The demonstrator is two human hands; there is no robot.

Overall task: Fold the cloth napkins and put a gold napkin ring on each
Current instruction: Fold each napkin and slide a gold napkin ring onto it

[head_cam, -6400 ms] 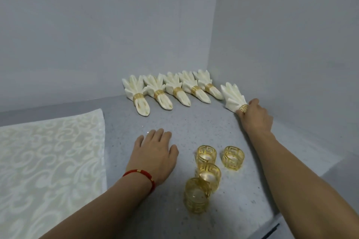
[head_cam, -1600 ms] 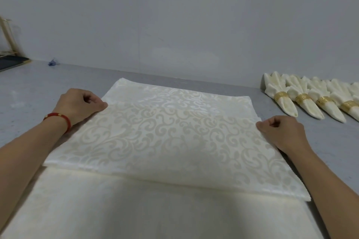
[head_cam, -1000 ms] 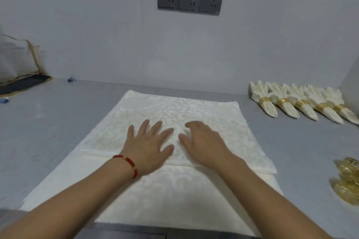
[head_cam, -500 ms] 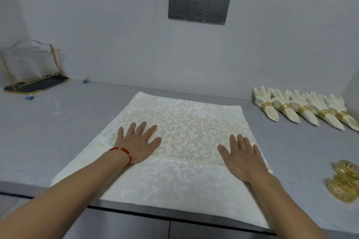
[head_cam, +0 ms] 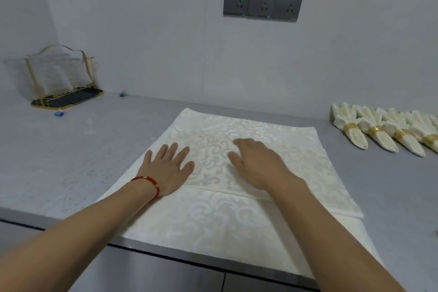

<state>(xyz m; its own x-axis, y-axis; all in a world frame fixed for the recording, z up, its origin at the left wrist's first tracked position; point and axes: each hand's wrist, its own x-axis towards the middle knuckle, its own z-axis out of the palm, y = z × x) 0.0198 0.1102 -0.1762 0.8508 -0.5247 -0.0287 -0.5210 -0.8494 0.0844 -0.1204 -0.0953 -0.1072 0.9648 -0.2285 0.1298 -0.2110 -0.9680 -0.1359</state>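
Observation:
A cream damask napkin [head_cam: 248,130] lies on the grey counter, its far part folded over so that a fold edge runs across near my wrists. My left hand [head_cam: 167,168], with a red bracelet at the wrist, presses flat on the folded layer with fingers spread. My right hand [head_cam: 257,163] lies flat on the same layer just right of it, slightly blurred. Several folded napkins with gold rings [head_cam: 376,131] lie in a row at the far right. The loose gold rings are out of view.
A clear holder on a dark gold-rimmed tray [head_cam: 64,83] stands at the back left. Small blue bits [head_cam: 58,114] lie near it. A triple wall socket [head_cam: 263,2] is above. The napkin's near edge hangs at the counter's front edge [head_cam: 166,248].
My right hand has slid left across the folded napkin towards the left hand. Before that both hands swept outwards over the cloth. The view has shifted slightly right to left.

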